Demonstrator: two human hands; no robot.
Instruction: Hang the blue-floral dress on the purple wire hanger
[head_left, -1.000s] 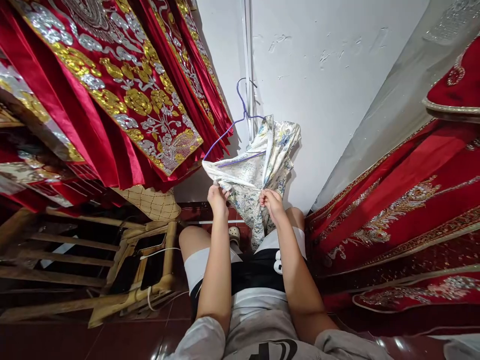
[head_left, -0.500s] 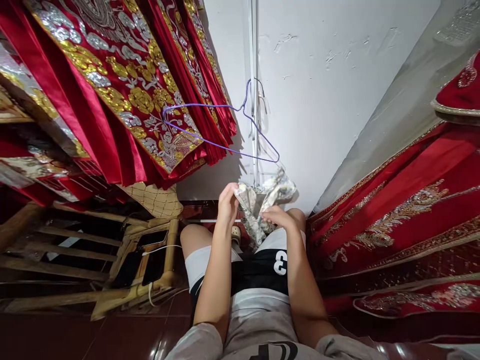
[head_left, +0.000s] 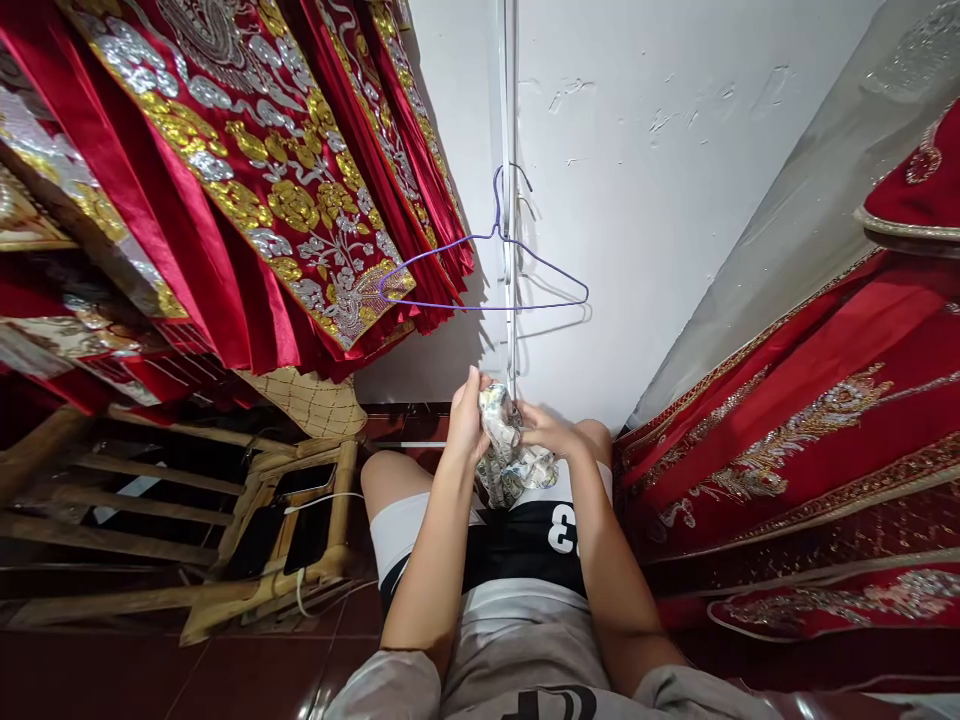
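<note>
Bunched between my hands, above my lap, is a pale patterned cloth garment (head_left: 501, 440); its exact kind cannot be made out. My left hand (head_left: 468, 418) grips its left side, thumb pointing up. From the right, my right hand (head_left: 547, 430) has its fingers closed on the folds near the top. The lower part of the cloth hangs down between my thighs. In front of me and higher up, a purple wire hanger (head_left: 487, 306) dangles from a metal pole, with nothing on it.
Red embroidered garments (head_left: 300, 200) hang at the left, and more red beaded cloth (head_left: 787, 450) stands at the right. A bamboo chair (head_left: 341, 520) at my left holds a phone (head_left: 304, 482) and a white cable. The thin metal pole (head_left: 505, 120) runs along the white wall (head_left: 637, 180).
The cloth has gone from spread out between my hands to gathered into a bunch. My hands have come closer together. The purple hanger has swung to the right and now hangs more level.
</note>
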